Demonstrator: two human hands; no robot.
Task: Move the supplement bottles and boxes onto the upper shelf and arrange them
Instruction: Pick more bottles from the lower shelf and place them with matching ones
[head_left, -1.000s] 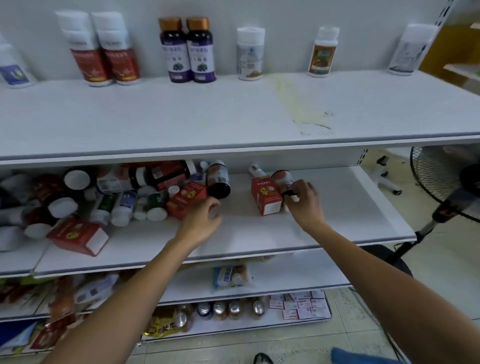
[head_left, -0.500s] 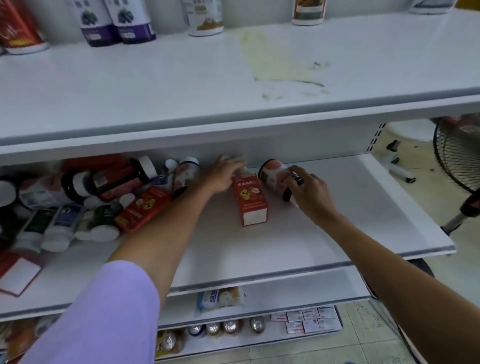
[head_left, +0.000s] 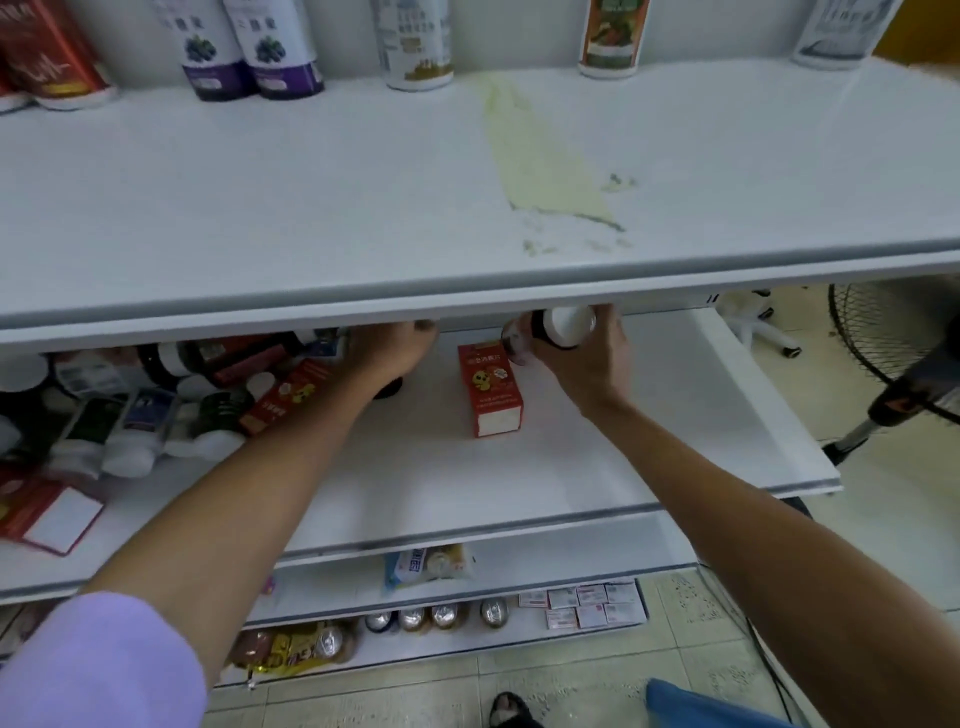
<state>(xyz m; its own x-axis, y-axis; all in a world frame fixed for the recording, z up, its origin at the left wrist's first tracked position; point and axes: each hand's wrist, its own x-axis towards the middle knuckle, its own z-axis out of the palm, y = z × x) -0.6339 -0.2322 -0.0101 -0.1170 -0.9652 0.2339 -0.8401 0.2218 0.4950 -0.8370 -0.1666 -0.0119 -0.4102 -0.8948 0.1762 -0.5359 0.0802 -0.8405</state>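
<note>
My right hand (head_left: 587, 364) grips a dark bottle with a white cap (head_left: 563, 325), lifted just under the front edge of the upper shelf (head_left: 311, 218). My left hand (head_left: 389, 348) reaches deep on the lower shelf (head_left: 597, 467); its fingers curl over a dark bottle (head_left: 388, 388) whose end pokes out below the palm. A red box (head_left: 491, 389) stands between my hands. To the left lies a pile of bottles (head_left: 130, 426) and red boxes (head_left: 291, 397). Purple-labelled bottles (head_left: 249, 52), a white can (head_left: 415, 47) and an orange-labelled bottle (head_left: 613, 36) stand at the back of the upper shelf.
A yellowish stain (head_left: 545, 171) marks the upper shelf's middle right. A standing fan (head_left: 893, 358) is on the floor to the right of the shelves. Shelves further down hold cans (head_left: 431, 618) and small boxes (head_left: 587, 605).
My right hand has lifted its bottle off the lower shelf toward the upper shelf's edge. My left hand shifted left from behind the red box onto the dark bottle. The view moved closer.
</note>
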